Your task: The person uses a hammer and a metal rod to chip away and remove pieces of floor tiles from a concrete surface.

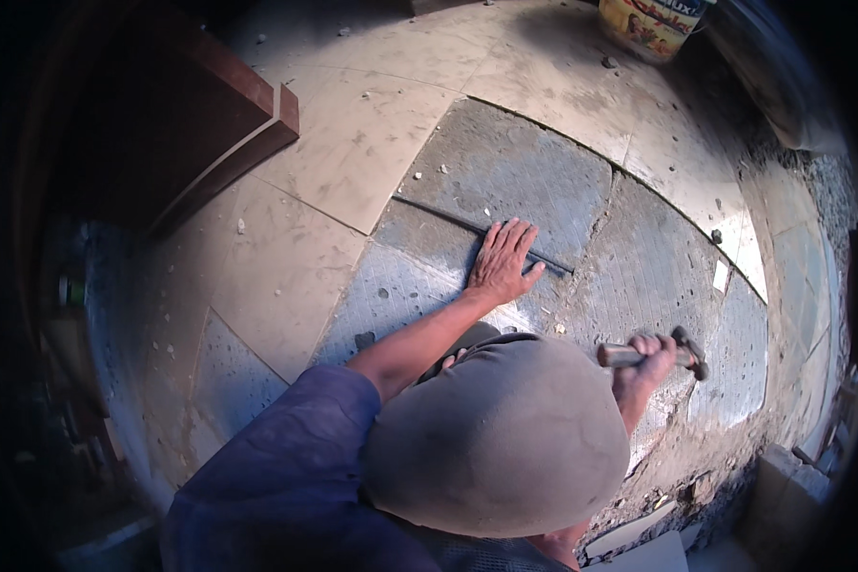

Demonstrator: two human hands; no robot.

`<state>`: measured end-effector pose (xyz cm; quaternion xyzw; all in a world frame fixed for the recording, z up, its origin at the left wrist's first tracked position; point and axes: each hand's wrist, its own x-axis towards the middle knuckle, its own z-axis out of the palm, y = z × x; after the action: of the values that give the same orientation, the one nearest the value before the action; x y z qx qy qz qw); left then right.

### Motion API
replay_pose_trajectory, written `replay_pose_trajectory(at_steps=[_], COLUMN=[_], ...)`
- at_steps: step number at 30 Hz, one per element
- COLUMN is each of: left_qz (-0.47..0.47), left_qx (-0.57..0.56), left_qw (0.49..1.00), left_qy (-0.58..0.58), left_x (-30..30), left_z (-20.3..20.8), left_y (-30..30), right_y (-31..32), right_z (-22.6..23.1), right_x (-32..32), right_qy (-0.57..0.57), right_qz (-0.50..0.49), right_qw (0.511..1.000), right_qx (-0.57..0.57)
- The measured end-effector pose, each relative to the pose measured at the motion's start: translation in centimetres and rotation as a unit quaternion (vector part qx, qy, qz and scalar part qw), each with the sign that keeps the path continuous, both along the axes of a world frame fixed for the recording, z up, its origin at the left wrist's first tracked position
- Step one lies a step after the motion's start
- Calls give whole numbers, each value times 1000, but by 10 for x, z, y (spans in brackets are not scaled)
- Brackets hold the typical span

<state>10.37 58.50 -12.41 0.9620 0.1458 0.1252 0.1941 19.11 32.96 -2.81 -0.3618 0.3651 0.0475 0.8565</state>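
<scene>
The left hand point(500, 264) lies flat with fingers spread on the bare grey bed of the floor point(515, 172), fingertips over a dark thin rod point(477, 231) that runs from 10 o'clock to 4 o'clock across the patch; the pressing palm looks placed to steady it. The right hand point(650, 360) is closed in a fist around the handle of a hammer point(686, 351), whose dark head points toward 3 o'clock, just above the rough grey surface at 4 o'clock of the left hand. Pale floor tiles point(286, 257) ring the stripped patch from 9 to 1 o'clock, strewn with small chips. A printed bucket point(650, 24) stands at 1 o'clock, well apart. A dark wooden step point(248, 105) sits at 10 o'clock. The person's bent knee point(496, 434) covers the lower middle and hides the floor beneath it, while rubble point(682, 491) lies at 5 o'clock
</scene>
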Motion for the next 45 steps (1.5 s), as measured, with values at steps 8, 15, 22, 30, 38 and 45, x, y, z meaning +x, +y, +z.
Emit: replay_pose_trajectory(at_steps=[8,15,22,30,38,45], left_qz=[13,-24,-22,-16,-14,12], left_qx=[-3,-11,-24,-46,-34,-46], left_qw=[1000,1000,999,997,998,995], left_qy=[-13,-1,-41,-62,-58,-86], left_x=[-3,8,3,1,1,-4], left_z=[-1,7,1,-5,2,-2], left_y=[4,-4,1,5,6,6], right_y=[35,-66,17,18,-57,55], right_z=[13,21,-2,-7,-3,-18], right_x=[-29,19,-20,-23,28,-42], right_qy=[78,-36,-4,97,-55,123], right_qz=[282,98,59,279,54,313], right_qw=[906,971,996,893,983,896], right_qx=[304,215,68,339,168,291])
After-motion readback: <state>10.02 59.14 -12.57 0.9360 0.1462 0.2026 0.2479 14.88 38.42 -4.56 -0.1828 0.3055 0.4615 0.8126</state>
